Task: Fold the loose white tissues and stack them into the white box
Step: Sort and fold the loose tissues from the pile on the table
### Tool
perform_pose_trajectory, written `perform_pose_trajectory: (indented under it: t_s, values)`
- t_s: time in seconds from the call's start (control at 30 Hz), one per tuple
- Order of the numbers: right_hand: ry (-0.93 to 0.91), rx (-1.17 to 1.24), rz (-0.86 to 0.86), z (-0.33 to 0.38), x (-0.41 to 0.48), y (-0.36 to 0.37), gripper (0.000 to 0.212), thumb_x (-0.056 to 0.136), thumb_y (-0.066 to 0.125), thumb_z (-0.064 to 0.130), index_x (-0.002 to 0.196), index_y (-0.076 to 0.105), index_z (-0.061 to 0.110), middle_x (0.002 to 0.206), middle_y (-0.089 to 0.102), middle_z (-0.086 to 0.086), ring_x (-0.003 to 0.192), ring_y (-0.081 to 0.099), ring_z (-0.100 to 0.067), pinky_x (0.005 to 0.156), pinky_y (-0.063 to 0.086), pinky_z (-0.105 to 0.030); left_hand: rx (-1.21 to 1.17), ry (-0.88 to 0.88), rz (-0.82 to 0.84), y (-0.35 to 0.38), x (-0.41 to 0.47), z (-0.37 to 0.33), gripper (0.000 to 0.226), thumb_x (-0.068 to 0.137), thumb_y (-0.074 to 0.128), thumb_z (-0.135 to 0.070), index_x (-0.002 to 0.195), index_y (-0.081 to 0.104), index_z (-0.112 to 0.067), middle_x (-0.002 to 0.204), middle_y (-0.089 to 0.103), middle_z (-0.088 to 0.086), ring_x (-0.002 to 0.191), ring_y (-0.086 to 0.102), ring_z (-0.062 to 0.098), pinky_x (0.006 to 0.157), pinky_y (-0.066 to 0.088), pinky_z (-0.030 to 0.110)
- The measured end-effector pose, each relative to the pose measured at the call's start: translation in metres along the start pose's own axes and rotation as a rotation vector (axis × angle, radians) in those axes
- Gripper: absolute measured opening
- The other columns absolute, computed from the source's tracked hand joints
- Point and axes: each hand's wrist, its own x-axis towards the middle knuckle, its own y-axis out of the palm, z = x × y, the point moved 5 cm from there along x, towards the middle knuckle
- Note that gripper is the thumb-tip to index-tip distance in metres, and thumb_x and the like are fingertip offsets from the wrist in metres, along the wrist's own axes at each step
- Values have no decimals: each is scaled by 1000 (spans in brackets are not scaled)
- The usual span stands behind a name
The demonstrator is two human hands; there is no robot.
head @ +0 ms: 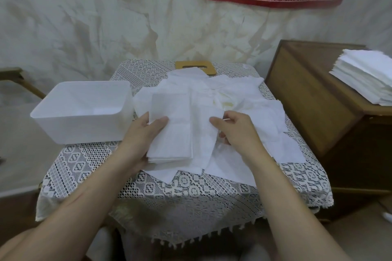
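Held the folded tissue [171,133] in the left hand [142,135], thumb on top, fingers curled beneath, over the table's [191,193] middle. Pinched a loose tissue [203,140] with the right hand [239,131]. Found the white box [82,110] at the left edge.

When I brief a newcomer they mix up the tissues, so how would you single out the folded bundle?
On the lace-covered table, look just right of the white box, where the left hand holds the folded bundle. It is a neat rectangle of stacked layers with squared edges, unlike the loose sheets around it, which lie single, skewed or crumpled.
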Motion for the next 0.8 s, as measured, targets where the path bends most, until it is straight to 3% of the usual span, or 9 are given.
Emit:
perform_pose_trajectory:
  t_s: [0.07,0.17,0.27,0.33,0.4,0.47,0.6,0.7,0.8]
  values:
    - [57,-106,85,-8,1,6,33,86,75,28,81,62,-2,70,71,-15,58,58,-19,59,46,-31,-3,-1,0,1,0,0,22,102,60,-19,123,66,-14,101,80,6,84,77,22,60,60,32]
    - [71,-293,131,-13,-2,7,31,82,74,32,88,67,2,64,71,-5,56,61,-19,66,55,-41,-5,-5,-10,2,-1,0,21,102,61,-20,121,67,-15,99,80,6,83,77,22,59,60,33]
    - [-14,-392,61,-8,-5,4,26,86,69,30,78,61,6,64,70,-5,60,69,-25,76,61,-50,-18,-9,-12,1,0,1,23,102,60,-24,123,67,-17,105,79,7,94,77,29,71,62,42]
    - [-82,-341,-34,0,-6,-3,31,91,63,30,75,51,7,66,68,-4,60,71,-24,73,60,-55,-37,-15,-11,1,-1,1,23,103,59,-27,124,66,-20,109,79,6,100,76,30,79,61,46]
    - [-115,-152,-100,10,-6,-12,32,98,59,21,73,45,7,64,64,-1,56,69,-21,64,61,-51,-53,-11,-9,1,-2,0,23,105,56,-28,124,66,-21,110,79,4,99,76,27,77,61,43]
    - [-130,62,-123,22,-10,-20,26,101,57,11,77,51,2,71,65,-5,57,64,-18,55,57,-37,-64,-10,-8,1,-2,-2,23,106,55,-28,124,66,-20,109,79,4,99,77,24,73,62,38]
    - [-32,353,56,32,-19,-21,12,101,57,9,99,68,9,87,71,-4,66,61,-16,53,51,-24,-102,-35,-4,3,-1,0,24,106,55,-30,123,66,-19,113,79,3,102,76,21,81,59,38]
    - [27,379,190,29,-21,-6,14,100,58,9,102,72,12,92,72,-3,68,62,-16,53,50,-22,-116,-44,10,7,0,0,24,105,55,-32,124,66,-21,115,78,0,106,75,20,89,57,40]
    - [7,259,193,26,-22,12,10,99,60,7,99,68,0,83,69,-8,58,58,-18,46,49,-25,-146,-79,25,11,2,4,36,106,54,-36,135,61,-16,125,74,4,117,70,26,104,52,47]
